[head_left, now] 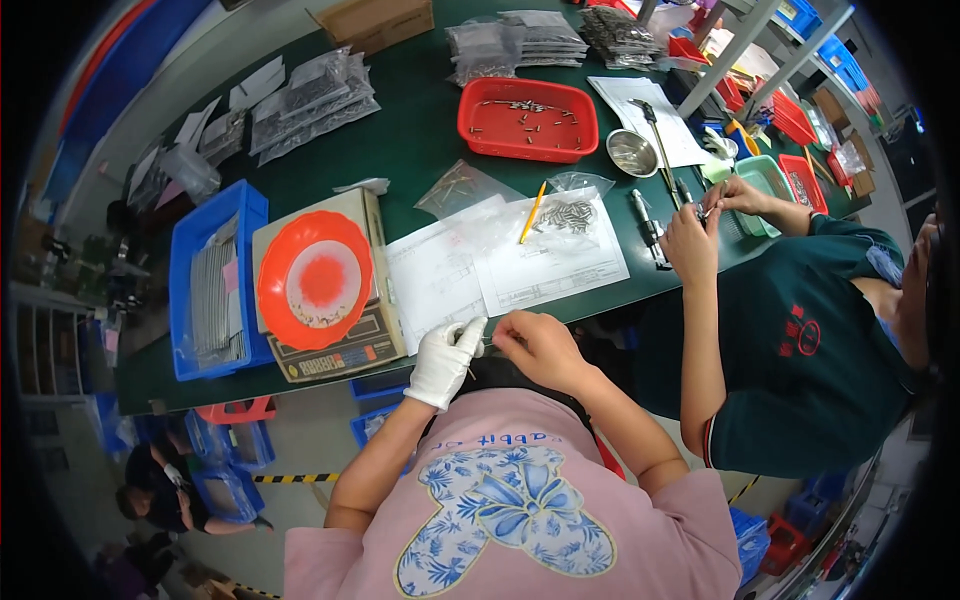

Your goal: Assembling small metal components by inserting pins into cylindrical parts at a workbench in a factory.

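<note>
Where our gloved left hand (pixel 445 362) and bare right hand (pixel 543 348) sit close together, the fingers (pixel 467 336) curl inward; we cannot tell what they grasp.

Beyond them, a clear bag (pixel 590 183) of small silvery metal parts (pixel 572 217) lies flat on our white drawing sheets (pixel 430 272), beside a yellow pencil (pixel 533 212). Our dark green tabletop (pixel 420 125) also bears a red tray (pixel 528 150) and a scale (pixel 352 350) with an orange-red dish (pixel 318 275); at our right we see a co-worker (pixel 790 330), and blue bins (pixel 228 490) on the floor (pixel 312 432).

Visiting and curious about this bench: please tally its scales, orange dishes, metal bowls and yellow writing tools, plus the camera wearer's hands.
Left hand, gloved: 1
Right hand, bare: 1
Scale: 1
Orange dish: 1
Metal bowl: 1
Yellow writing tool: 1
Total: 6
</note>
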`<state>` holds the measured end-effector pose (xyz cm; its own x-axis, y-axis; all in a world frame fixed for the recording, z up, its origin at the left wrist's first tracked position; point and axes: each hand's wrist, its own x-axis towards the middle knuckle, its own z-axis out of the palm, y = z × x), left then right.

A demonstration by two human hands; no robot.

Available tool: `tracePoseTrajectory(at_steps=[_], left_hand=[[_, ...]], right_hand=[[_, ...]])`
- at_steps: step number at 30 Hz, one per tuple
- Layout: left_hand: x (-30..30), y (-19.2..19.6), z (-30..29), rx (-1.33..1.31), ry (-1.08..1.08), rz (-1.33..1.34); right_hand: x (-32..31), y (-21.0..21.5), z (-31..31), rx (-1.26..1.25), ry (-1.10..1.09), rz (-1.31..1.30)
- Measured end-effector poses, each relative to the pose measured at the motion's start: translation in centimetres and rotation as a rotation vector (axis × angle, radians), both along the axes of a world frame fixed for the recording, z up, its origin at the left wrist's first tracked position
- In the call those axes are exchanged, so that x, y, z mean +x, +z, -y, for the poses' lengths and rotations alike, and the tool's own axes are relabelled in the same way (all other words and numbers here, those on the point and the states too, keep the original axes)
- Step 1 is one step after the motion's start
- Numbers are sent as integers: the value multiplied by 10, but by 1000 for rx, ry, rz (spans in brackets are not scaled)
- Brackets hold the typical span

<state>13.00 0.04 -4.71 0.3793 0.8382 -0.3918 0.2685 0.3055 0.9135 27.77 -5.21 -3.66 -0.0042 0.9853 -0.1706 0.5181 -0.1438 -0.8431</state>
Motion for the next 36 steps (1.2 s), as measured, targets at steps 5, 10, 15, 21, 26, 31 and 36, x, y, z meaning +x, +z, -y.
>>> tracePoseTrajectory(at_steps=[5,10,15,21,26,31,36], left_hand=[[-7,-5,1,53,-8,-14],[-11,-10,1,54,14,-5],[-13,-12,3,72,-25,-53],[-12,-8,2,65,-53,-45],[-15,-16,2,62,-19,-10],[-17,-14,3,35,-3,-31],[-15,-14,0,2,-32,-62]], right_hand=[[-4,0,-4,35,41,-9],[-9,-1,-7,-9,-7,-97],[-8,-10,-5,-11,67,-114],[-8,-11,-7,-163,76,-292],[-3,-1,-15,-413,163,-226],[-5,-2,-15,-170,149,-279],[-5,-27,-13,-46,152,-292]])
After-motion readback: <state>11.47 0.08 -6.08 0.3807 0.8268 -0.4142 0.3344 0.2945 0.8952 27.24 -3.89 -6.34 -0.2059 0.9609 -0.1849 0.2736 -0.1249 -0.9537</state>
